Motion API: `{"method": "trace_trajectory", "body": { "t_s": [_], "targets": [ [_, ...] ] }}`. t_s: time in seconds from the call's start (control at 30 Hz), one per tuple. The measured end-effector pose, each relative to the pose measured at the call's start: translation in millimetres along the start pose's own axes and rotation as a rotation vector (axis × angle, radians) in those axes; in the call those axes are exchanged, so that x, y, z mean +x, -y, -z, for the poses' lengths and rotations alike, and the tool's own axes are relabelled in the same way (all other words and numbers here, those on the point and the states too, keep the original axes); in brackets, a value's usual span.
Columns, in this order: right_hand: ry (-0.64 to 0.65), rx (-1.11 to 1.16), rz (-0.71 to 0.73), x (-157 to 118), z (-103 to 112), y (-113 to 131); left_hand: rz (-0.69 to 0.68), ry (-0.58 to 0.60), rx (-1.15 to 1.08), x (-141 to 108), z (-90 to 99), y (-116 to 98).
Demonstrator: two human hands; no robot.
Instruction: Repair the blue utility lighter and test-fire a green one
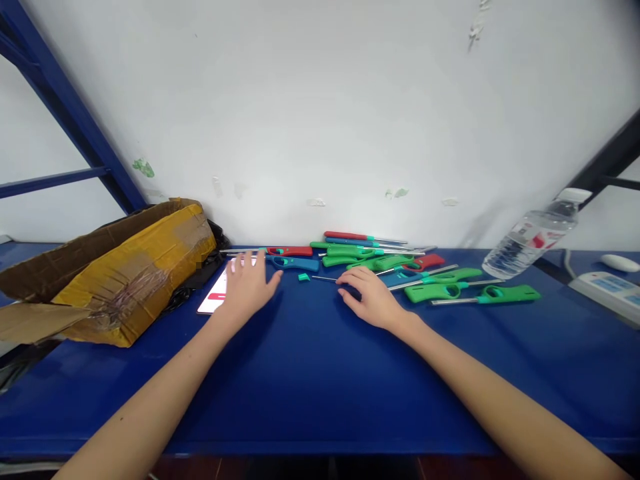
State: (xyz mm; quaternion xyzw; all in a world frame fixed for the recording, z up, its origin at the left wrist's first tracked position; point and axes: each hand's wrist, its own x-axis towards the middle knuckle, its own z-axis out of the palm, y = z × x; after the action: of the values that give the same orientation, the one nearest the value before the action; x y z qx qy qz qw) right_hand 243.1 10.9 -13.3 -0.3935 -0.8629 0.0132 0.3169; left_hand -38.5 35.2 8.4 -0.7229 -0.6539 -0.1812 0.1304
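Note:
My left hand, fingers spread and holding nothing, hovers over or rests on a lit phone; which of the two I cannot tell. Just beyond its fingertips lie a red gas lighter and a blue gas lighter, long metal tubes to the left. My right hand has its fingers bent around a dark handle, partly hidden, from which a thin metal shaft points left, like a slim screwdriver. Left of that shaft's tip is a small teal plastic piece.
Several green, red and blue lighters lie heaped by the wall and right of my right hand. A tilted-looking water bottle and a white power strip are at right. A taped cardboard box occupies the left of the blue table.

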Motion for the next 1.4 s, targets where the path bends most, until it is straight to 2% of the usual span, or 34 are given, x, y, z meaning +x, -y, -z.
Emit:
{"method": "trace_trajectory", "body": {
  "t_s": [0.03, 0.13, 0.27, 0.4, 0.53, 0.63, 0.83, 0.9, 1.0, 1.1, 1.17, 1.23, 1.3, 1.4],
  "targets": [
    [0.005, 0.005, 0.008, 0.4, -1.7, 0.5, 0.082, 0.027, 0.077, 2.7, 3.4, 6.6],
    [0.023, 0.016, 0.040, 2.5, -5.0, 2.4, 0.251, 0.227, 0.186, 9.1, 12.8, 23.1],
    [0.012, 0.027, 0.036, 10.0, -7.4, 7.7, 0.321, 0.416, 0.162, 13.6, 20.7, 32.6],
    [0.064, -0.005, 0.014, 32.7, -15.5, 18.7, 0.360, 0.473, 0.153, 16.0, 24.2, 37.6],
    [0.220, -0.107, -0.074, 66.3, -32.1, 31.4, 0.377, 0.510, 0.151, 18.0, 24.8, 43.0],
    [0.254, -0.120, -0.116, 86.4, -45.8, 37.6, 0.381, 0.528, 0.141, 18.4, 25.6, 45.8],
    [0.274, -0.109, -0.115, 98.1, -61.0, 42.6, 0.363, 0.539, 0.083, 16.2, 33.1, 51.7],
    [0.268, -0.103, -0.102, 98.0, -62.8, 43.0, 0.342, 0.481, 0.080, 14.6, 36.2, 50.7],
    [0.257, -0.089, -0.076, 99.2, -65.0, 42.1, 0.256, 0.278, 0.084, 10.1, 36.6, 39.8],
    [0.254, -0.063, -0.037, 101.5, -65.3, 38.7, 0.007, 0.090, -0.024, 0.8, 28.3, 17.5],
    [0.257, -0.042, 0.001, 101.1, -61.6, 34.6, -0.200, 0.117, -0.136, -8.1, 19.2, 0.6],
    [0.256, -0.025, 0.036, 96.6, -53.0, 28.5, -0.324, 0.174, -0.207, -17.4, 10.5, -13.5],
    [0.245, -0.019, 0.049, 86.7, -39.5, 19.8, -0.375, 0.204, -0.231, -24.9, 4.2, -22.3],
    [0.193, -0.035, 0.023, 62.4, -14.3, 2.0, -0.337, 0.262, -0.249, -30.7, 0.3, -27.0]
  ]
}}
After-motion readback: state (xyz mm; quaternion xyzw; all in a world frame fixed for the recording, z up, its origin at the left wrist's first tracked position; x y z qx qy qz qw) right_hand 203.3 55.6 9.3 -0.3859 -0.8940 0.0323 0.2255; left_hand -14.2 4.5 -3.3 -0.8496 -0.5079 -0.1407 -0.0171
